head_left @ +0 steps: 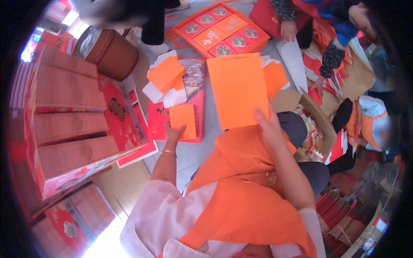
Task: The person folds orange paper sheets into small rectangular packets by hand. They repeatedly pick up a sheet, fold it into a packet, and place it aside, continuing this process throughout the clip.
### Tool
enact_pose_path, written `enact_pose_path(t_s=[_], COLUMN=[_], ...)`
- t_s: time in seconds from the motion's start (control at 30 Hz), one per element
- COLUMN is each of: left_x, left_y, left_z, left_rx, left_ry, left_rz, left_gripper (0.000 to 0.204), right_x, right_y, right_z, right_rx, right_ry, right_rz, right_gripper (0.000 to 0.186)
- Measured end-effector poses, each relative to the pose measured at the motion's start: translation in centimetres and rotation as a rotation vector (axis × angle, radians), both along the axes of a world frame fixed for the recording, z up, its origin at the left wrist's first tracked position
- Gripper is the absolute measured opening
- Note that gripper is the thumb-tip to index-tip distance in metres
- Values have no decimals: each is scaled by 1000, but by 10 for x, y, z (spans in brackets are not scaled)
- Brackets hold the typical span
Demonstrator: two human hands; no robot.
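Observation:
In my left hand [175,130] is a small orange card [182,115], its fingers closed at the card's lower edge over a red gift box [154,129]. My right hand [269,130] grips a large orange rectangle [234,86], a card or flat packet, by its lower right corner, raised above my orange apron [241,206]. Loose orange and white cards [165,73] lie on the red box beside some small packets [194,73]. More orange cards [275,77] lie behind the large one.
A patterned gift box [221,30] sits ahead. Stacked pink boxes [69,124] and a brown drum [107,58] are left. An open carton [326,137] and piles of red paper [335,215] are right. Co-workers' hands [288,30] and legs [152,34] surround the far side.

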State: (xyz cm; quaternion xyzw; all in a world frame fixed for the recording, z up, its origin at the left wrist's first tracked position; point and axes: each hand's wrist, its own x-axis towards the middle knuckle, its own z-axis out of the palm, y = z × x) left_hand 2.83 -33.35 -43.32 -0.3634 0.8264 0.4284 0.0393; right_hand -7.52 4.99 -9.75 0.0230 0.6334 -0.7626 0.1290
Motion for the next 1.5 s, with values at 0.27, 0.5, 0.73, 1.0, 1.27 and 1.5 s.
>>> enact_pose_path(t_s=[0.27,0.5,0.73,1.0,1.27,1.5], left_x=[-26,-67,-88,-247,-257,-229], left_y=[72,128,126,150,223,151], left_z=[117,187,224,213,47,84], left_rx=[999,1260,1332,1125,1233,83], left_ry=[56,468,461,444,169,224], left_rz=[104,39,-95,-507,-524,-396], left_gripper=[65,45,64,65,71,42], right_x=[0,-1,-27,-142,-142,-103], right_y=[-36,-58,-57,5,81,45], right_z=[6,-25,-60,-15,-173,-338], right_rx=[-52,422,138,229,-24,57], right_ry=[-173,-44,-37,-362,-678,-805], right_rz=[30,83,148,375,288,266], right_gripper=[65,67,72,61,50,59])
